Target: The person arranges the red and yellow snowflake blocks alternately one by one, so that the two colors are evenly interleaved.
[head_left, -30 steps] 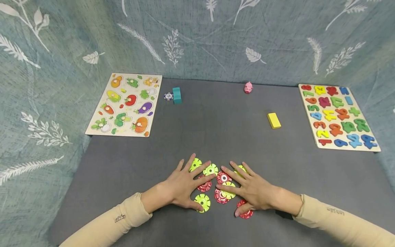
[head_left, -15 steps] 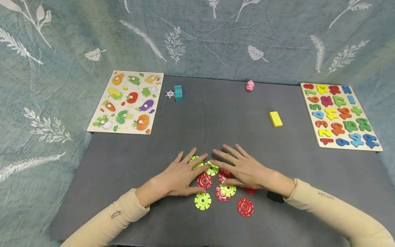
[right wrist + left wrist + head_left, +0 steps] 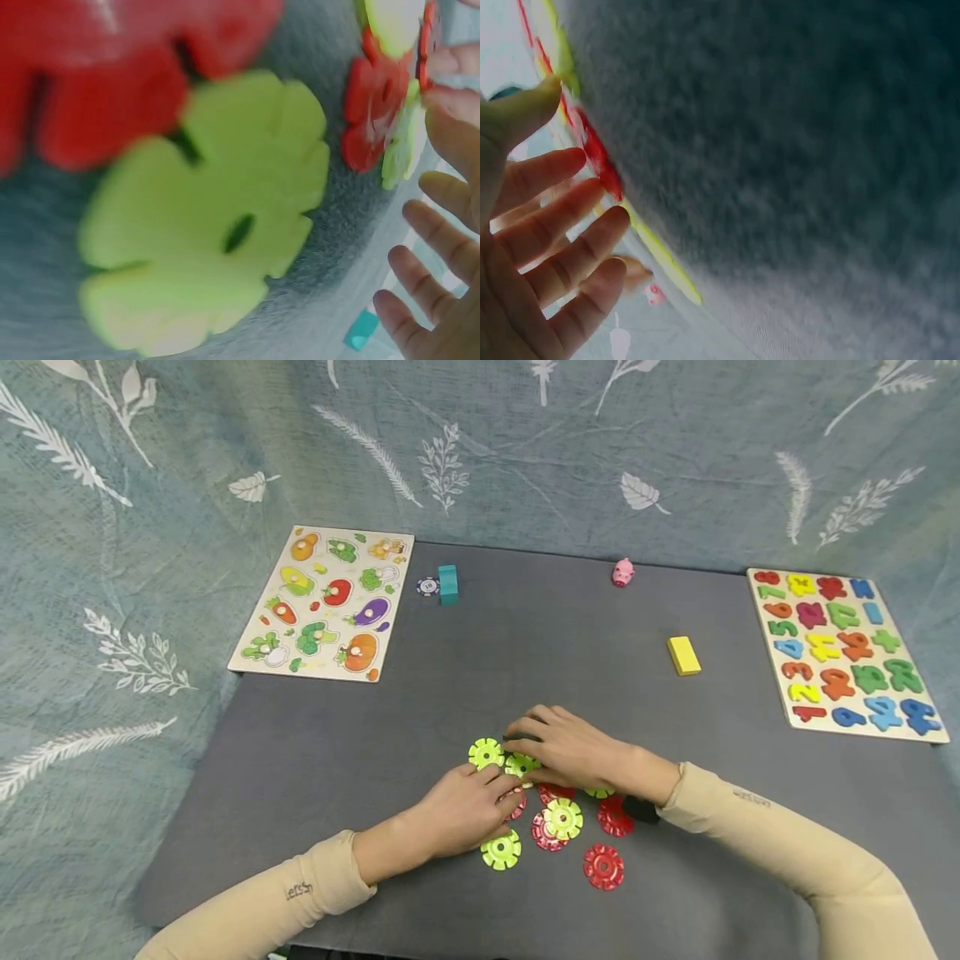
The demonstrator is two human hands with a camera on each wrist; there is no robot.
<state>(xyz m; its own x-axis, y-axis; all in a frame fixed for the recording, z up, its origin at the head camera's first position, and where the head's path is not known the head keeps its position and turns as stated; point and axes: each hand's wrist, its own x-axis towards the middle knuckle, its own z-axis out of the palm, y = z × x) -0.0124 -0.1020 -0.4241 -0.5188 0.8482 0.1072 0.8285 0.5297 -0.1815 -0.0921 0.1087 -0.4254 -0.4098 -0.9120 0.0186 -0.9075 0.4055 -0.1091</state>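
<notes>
Red and yellow-green notched plastic discs lie loosely grouped on the dark table, some overlapping. My left hand [image 3: 465, 810] is over the left side of the group, fingers gently bent. In the left wrist view its fingertips are right at a red disc [image 3: 596, 154] and its thumb is by a yellow-green one. My right hand [image 3: 573, 746] lies over the far side, fingers bent and spread, partly covering a yellow-green disc [image 3: 521, 766]. In the right wrist view its thumb is close to the discs and the fingers curve over the table. Nearer me lies a red disc [image 3: 603, 867].
A vegetable puzzle board [image 3: 322, 604] lies at the back left, a number puzzle board [image 3: 847, 654] at the right. Behind the discs are a teal block [image 3: 447, 585] beside a poker chip [image 3: 427, 587], a yellow block [image 3: 684, 656] and a pink pig [image 3: 623, 572]. A patterned cloth hangs behind.
Both hands have gone from flat and spread to bent fingers. The right hand has moved left and away from me, uncovering red discs. The left hand has moved slightly nearer me.
</notes>
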